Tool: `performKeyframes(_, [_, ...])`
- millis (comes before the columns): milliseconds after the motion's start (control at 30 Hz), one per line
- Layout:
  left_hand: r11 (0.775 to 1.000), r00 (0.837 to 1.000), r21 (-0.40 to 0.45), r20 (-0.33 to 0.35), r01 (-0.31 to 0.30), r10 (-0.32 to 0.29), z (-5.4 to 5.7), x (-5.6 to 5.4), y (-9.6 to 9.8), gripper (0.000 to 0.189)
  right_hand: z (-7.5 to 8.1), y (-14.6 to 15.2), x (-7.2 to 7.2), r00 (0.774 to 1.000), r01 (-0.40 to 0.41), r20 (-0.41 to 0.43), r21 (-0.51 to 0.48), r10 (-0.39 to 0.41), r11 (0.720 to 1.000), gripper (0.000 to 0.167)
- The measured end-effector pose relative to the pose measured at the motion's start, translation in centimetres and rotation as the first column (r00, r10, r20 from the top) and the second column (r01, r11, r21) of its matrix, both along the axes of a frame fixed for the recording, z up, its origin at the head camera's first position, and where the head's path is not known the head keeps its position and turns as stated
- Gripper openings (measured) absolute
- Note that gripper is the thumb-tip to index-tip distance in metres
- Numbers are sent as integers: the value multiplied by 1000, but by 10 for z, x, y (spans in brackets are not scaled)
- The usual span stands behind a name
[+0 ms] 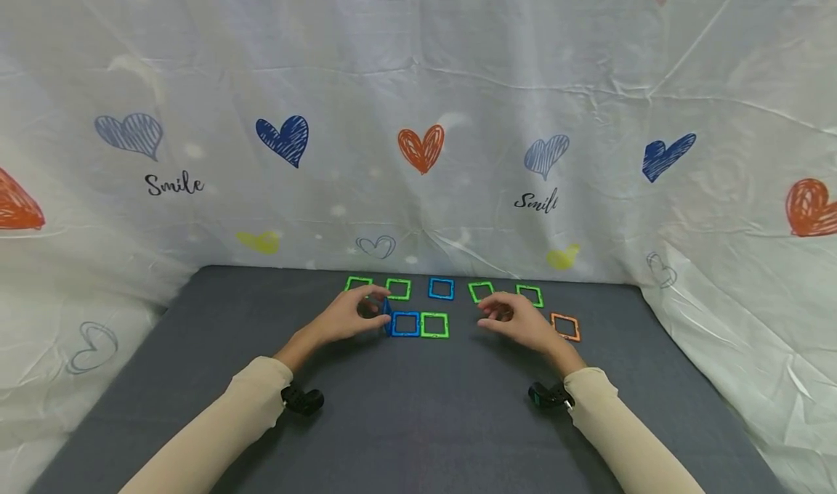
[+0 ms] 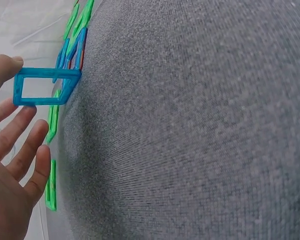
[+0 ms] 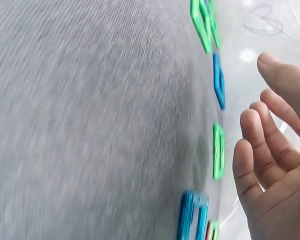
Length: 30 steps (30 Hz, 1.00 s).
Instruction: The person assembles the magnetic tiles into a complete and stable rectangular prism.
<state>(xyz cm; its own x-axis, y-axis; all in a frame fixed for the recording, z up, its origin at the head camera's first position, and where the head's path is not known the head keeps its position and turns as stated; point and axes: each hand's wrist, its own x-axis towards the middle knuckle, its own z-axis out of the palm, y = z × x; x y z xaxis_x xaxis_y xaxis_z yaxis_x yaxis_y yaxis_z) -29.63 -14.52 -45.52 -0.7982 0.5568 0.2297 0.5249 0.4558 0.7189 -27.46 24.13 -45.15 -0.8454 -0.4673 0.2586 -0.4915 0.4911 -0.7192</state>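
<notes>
Our left hand (image 1: 344,315)'s pinching the upright blue tile (image 2: 40,73) at the flat blue tile (image 1: 405,335)'s left edge, relaxed right hand (image 1: 521,322) hovering empty right of it. Releasing early, we're probably toppling it.

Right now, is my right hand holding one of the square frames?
No, the right wrist view shows your right hand with nothing between its thumb and fingers.

Both arms (image 1: 216,425) reach fwd, L grip (image 1: 343,314) pinching, R grip (image 1: 521,323) hovering w/ fingers (image 3: 244,161) loosely bent.
</notes>
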Motion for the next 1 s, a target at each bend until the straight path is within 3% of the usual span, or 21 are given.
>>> performKeyframes(767, [1000, 1000, -23, 15, 2, -1, 3, -2, 2, 50, 6, 66, 28, 995, 98, -16, 112, -97, 989, 36])
performKeyframes(1000, [1000, 1000, -31, 20, -3, 4, 4, 0, 1, 50, 1, 79, 32, 996, 86, -45, 156, -80, 984, 47])
